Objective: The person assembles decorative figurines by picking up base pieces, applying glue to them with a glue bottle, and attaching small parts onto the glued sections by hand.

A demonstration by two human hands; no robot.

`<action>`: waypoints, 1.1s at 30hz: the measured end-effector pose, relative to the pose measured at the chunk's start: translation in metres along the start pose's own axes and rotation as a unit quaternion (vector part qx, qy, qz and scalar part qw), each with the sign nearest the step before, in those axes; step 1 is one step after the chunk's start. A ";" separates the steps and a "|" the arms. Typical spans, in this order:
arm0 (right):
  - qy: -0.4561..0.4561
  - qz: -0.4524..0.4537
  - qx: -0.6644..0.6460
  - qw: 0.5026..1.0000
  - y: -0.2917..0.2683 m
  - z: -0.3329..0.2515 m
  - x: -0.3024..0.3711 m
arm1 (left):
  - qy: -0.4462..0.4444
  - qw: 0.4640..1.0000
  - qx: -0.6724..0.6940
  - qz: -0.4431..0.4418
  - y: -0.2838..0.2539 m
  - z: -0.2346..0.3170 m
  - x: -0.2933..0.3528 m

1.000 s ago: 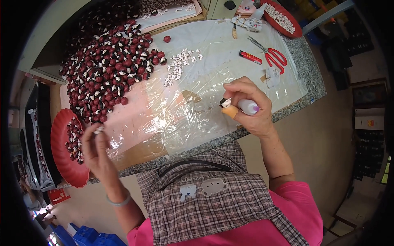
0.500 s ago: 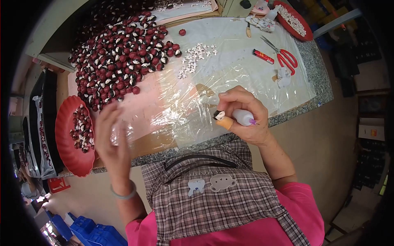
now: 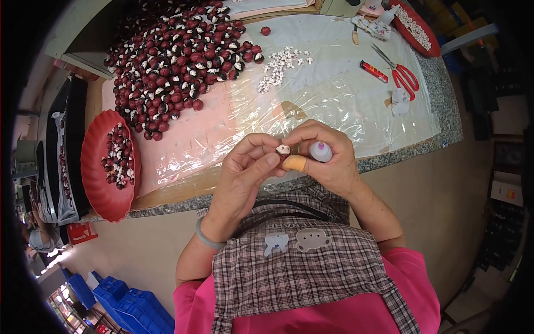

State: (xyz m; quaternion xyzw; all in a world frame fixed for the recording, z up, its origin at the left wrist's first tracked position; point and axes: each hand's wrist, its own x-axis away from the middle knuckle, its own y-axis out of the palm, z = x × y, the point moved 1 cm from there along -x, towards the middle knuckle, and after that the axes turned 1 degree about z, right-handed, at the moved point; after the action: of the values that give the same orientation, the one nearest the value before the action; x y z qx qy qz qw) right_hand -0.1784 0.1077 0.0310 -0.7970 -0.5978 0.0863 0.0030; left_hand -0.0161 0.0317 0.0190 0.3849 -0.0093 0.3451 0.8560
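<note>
Left hand [image 3: 240, 172] and right hand [image 3: 332, 167] jointly pinch a small white-faced figurine [image 3: 283, 150] above the tabletop's [image 3: 445, 103] near edge; the right also cradles a squeeze bottle [image 3: 321, 152]. The figurine is probably light, rigid, smooth; grip its sides, clear of the face. A red scalloped dish [image 3: 90, 167] occupies the near left corner; dark red balls [image 3: 181, 75] fill the far left.

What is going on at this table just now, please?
A person in a plaid apron holds a small dark-and-cream piece between the left hand and the right hand. The right hand also holds a whitish bottle. A heap of dark red, black and white pieces lies at the far left, with a red dish of small pieces nearer. Red-handled scissors lie toward the right.
</note>
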 end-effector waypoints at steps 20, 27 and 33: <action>-0.018 -0.012 0.033 0.999 -0.003 0.004 0.001 | 0.014 0.999 -0.046 0.011 -0.005 -0.005 0.000; -0.007 -0.019 0.003 1.000 -0.006 0.005 0.001 | -0.035 0.999 0.018 -0.022 -0.011 -0.006 -0.001; 0.017 -0.019 0.009 1.000 -0.007 0.005 0.002 | -0.063 0.997 0.044 -0.028 -0.012 -0.007 -0.002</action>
State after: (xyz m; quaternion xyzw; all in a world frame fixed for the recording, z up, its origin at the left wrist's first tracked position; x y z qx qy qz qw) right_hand -0.1850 0.1107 0.0269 -0.7864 -0.6123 0.0785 0.0222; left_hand -0.0122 0.0299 0.0053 0.4430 -0.0375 0.2960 0.8454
